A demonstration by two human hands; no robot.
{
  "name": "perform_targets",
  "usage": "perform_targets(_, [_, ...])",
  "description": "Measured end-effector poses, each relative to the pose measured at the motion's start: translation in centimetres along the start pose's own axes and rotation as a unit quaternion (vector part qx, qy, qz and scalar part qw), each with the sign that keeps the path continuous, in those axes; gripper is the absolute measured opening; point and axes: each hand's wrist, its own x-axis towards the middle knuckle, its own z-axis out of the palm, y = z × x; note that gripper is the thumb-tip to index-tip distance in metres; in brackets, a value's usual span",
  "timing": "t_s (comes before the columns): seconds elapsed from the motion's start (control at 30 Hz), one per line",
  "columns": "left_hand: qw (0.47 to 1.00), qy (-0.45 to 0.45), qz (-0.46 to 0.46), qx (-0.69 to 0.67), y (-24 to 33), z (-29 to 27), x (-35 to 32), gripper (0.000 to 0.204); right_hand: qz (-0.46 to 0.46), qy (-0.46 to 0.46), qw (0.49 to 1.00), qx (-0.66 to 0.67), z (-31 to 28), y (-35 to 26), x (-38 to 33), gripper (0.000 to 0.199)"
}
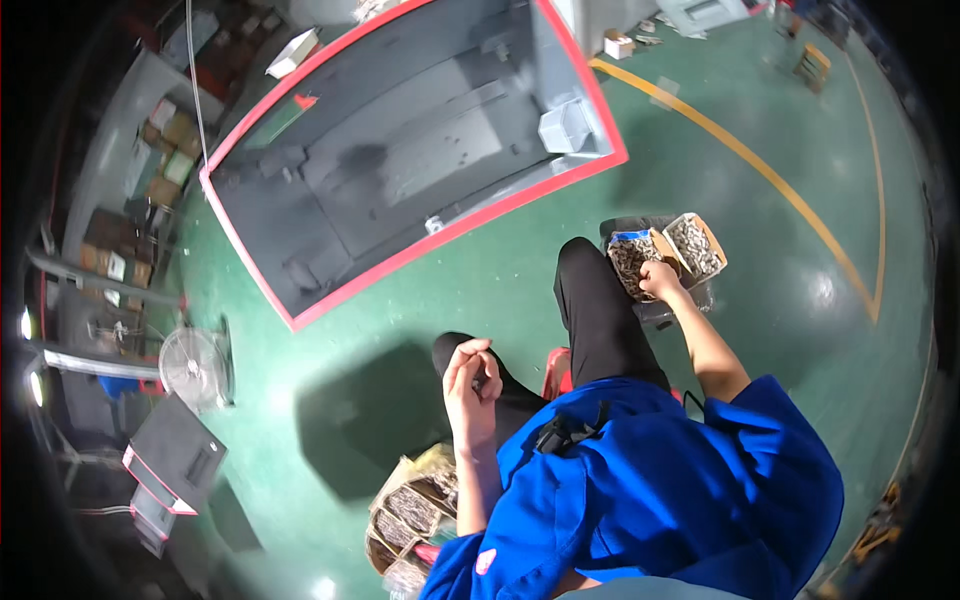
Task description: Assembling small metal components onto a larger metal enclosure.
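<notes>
Right hand [660, 279] reaches with curled fingers into the nearer open cardboard box of small grey metal screws [632, 262] beside a second like box [697, 246] on the green floor [780, 300], grasp contents unclear, while left hand [472, 385] rests loosely curled on the black-trousered knee [520, 400], apparently empty.
</notes>
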Motion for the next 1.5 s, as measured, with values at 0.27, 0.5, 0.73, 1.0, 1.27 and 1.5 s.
perform_targets(0.27, [0.999, -0.026, -0.046, 0.008, -0.4, 1.2, 0.5, 0.015, -0.059, 0.057, 0.996, 0.037, 0.5, -0.2, -0.7, 0.014])
perform_targets(0.5, [0.993, -0.055, -0.091, 0.054, 0.0, 5.6, 0.2, 0.012, -0.090, 0.061, 0.994, 0.008, 0.2, -1.2, -1.9, 0.014])
perform_targets(0.73, [0.972, -0.196, -0.127, -0.004, -0.6, 7.5, 1.8, 0.015, -0.145, 0.126, 0.978, -0.081, -3.1, -4.3, -3.3, 0.012])
perform_targets(1.0, [0.968, -0.201, -0.139, 0.050, -4.2, 11.5, 6.5, 0.020, -0.152, 0.046, 0.877, 0.453, -12.0, -14.1, -4.5, 0.010])
perform_targets(1.27, [0.965, -0.201, -0.127, 0.111, -6.8, 14.3, 8.2, 0.028, -0.247, -0.051, 0.890, 0.379, -17.3, -20.3, -7.3, 0.009])
perform_targets(1.5, [0.966, -0.185, -0.073, 0.163, -6.2, 15.1, 9.4, 0.028, -0.257, 0.019, 0.918, 0.301, -17.6, -21.6, -6.5, 0.012])
